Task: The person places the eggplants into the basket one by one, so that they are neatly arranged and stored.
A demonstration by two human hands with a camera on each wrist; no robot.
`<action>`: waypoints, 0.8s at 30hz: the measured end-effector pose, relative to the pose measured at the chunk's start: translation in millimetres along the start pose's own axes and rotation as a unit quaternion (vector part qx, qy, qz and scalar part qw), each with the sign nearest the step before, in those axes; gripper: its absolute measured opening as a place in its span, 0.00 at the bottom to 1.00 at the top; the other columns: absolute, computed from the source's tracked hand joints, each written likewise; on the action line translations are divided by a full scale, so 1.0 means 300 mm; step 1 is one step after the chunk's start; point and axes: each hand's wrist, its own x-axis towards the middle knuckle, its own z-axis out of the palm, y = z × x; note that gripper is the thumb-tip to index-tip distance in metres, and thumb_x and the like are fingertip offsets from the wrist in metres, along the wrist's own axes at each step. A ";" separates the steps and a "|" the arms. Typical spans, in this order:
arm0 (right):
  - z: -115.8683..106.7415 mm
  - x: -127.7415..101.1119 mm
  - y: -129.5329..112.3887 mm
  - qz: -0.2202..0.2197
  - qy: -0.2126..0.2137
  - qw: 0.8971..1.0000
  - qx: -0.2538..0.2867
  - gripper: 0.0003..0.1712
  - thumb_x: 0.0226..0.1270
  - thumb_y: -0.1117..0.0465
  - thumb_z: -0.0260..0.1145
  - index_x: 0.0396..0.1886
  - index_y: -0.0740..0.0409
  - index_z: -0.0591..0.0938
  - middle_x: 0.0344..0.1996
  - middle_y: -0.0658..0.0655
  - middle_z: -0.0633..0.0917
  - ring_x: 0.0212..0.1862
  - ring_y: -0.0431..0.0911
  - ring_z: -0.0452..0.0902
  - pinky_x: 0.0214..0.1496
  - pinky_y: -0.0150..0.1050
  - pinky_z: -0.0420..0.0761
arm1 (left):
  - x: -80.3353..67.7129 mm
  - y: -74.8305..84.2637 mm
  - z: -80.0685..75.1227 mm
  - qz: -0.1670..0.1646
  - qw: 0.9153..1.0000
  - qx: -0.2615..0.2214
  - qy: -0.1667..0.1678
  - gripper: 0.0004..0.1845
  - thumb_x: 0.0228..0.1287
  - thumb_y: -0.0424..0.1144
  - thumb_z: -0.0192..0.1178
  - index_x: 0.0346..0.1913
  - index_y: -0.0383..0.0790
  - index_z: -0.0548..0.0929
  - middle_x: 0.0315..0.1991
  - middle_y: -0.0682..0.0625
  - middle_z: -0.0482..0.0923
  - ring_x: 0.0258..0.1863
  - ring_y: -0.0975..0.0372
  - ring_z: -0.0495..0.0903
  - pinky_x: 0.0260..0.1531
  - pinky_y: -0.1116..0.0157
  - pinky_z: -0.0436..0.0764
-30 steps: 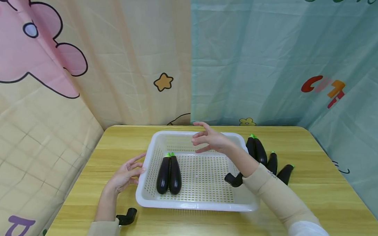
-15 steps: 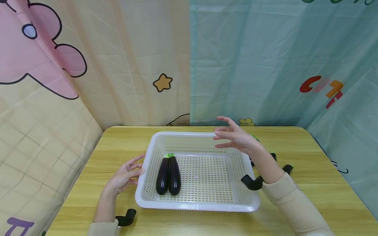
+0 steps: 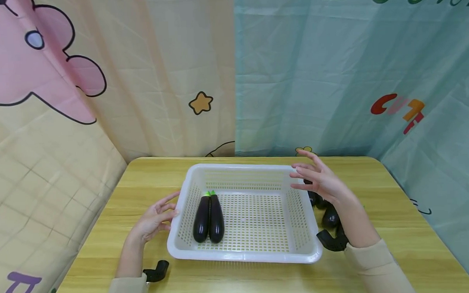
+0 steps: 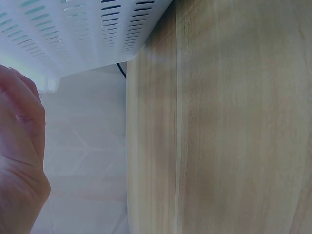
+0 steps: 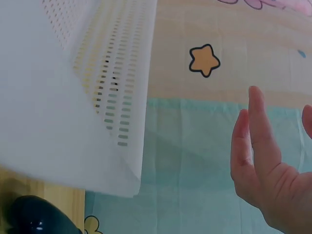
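A white perforated basket (image 3: 246,254) sits mid-table with two dark purple eggplants (image 3: 209,217) lying side by side at its left. My left hand (image 3: 158,214) rests open on the table, its fingertips against the basket's left wall (image 4: 87,34). My right hand (image 3: 322,180) hovers open above the basket's right rim, holding nothing; its fingers (image 5: 253,141) are spread. More eggplants (image 3: 330,215) lie on the table right of the basket, partly hidden by that hand; one (image 5: 39,217) shows below the basket's wall (image 5: 73,97).
The wooden table (image 3: 397,244) ends at printed curtains (image 3: 313,74) behind and on both sides. Its left edge (image 4: 129,161) lies close to my left hand. Black wrist camera mounts (image 3: 157,270) sit by each sleeve.
My right hand has swept from over the basket's middle to above its right rim and the eggplants beyond. The left hand and basket have stayed put.
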 end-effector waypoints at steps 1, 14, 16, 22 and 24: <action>-0.009 -0.009 0.002 -0.006 0.003 1.000 0.007 0.31 0.69 0.65 0.53 0.66 0.45 0.53 0.51 0.54 0.69 0.47 0.45 0.77 0.48 0.44 0.81 | -0.001 0.000 0.000 0.000 1.000 0.000 0.001 0.31 0.62 0.26 0.53 0.67 0.41 0.60 0.37 0.53 0.75 0.33 0.62 0.81 0.23 0.69 0.83; -0.157 -0.126 0.059 -0.055 0.033 0.992 0.112 0.23 0.71 0.67 0.47 0.60 0.43 0.56 0.49 0.52 0.71 0.48 0.44 0.76 0.49 0.41 0.80 | -0.001 -0.005 -0.006 0.001 1.000 0.006 0.001 0.30 0.63 0.26 0.53 0.67 0.43 0.61 0.37 0.53 0.76 0.34 0.62 0.81 0.23 0.69 0.82; -0.190 -0.147 0.073 -0.070 0.037 0.987 0.139 0.23 0.71 0.68 0.45 0.60 0.43 0.55 0.47 0.52 0.73 0.47 0.45 0.77 0.48 0.42 0.80 | 0.000 -0.005 -0.005 0.001 1.000 0.006 0.001 0.30 0.63 0.26 0.53 0.67 0.42 0.60 0.37 0.53 0.76 0.34 0.62 0.81 0.22 0.69 0.82; -0.282 -0.209 0.115 -0.096 0.084 0.968 0.214 0.25 0.69 0.71 0.46 0.59 0.44 0.54 0.44 0.55 0.74 0.45 0.49 0.78 0.46 0.45 0.81 | -0.001 -0.001 -0.001 0.004 1.000 0.007 0.003 0.30 0.63 0.26 0.53 0.67 0.40 0.60 0.37 0.53 0.76 0.33 0.62 0.81 0.22 0.70 0.82; -0.309 -0.231 0.129 -0.103 0.105 0.961 0.233 0.27 0.69 0.72 0.47 0.59 0.44 0.54 0.43 0.55 0.74 0.44 0.49 0.78 0.45 0.45 0.82 | -0.001 0.002 0.001 0.003 1.000 0.009 0.005 0.30 0.62 0.26 0.53 0.67 0.40 0.60 0.36 0.53 0.76 0.33 0.62 0.81 0.22 0.70 0.82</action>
